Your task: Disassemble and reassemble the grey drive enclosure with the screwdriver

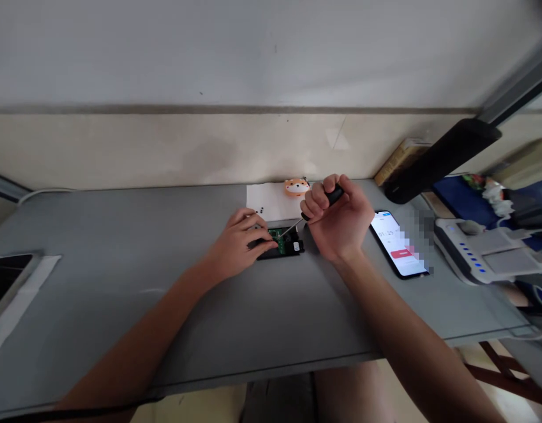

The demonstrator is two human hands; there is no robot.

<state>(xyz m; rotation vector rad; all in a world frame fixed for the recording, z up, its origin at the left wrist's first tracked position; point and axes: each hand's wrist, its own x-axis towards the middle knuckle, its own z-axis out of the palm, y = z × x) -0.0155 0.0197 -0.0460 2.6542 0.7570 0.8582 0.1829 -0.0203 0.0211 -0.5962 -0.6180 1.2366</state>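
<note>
In the middle of the grey table lies a small black device with a green circuit board exposed. My left hand grips the device's left end, thumb and fingers closed about it. Wrapped in the fingers of my right hand is a screwdriver with a black handle. Its thin metal shaft slants down to the left, and the tip reaches the circuit board. Behind the device, a white paper carries several tiny dark screws. Whether the tip sits in a screw is too small to tell.
An orange animal-faced case sits on the paper near the wall. To the right lie a lit phone, a black cylinder, a book and a white power hub. A dark-screened tablet rests at far left.
</note>
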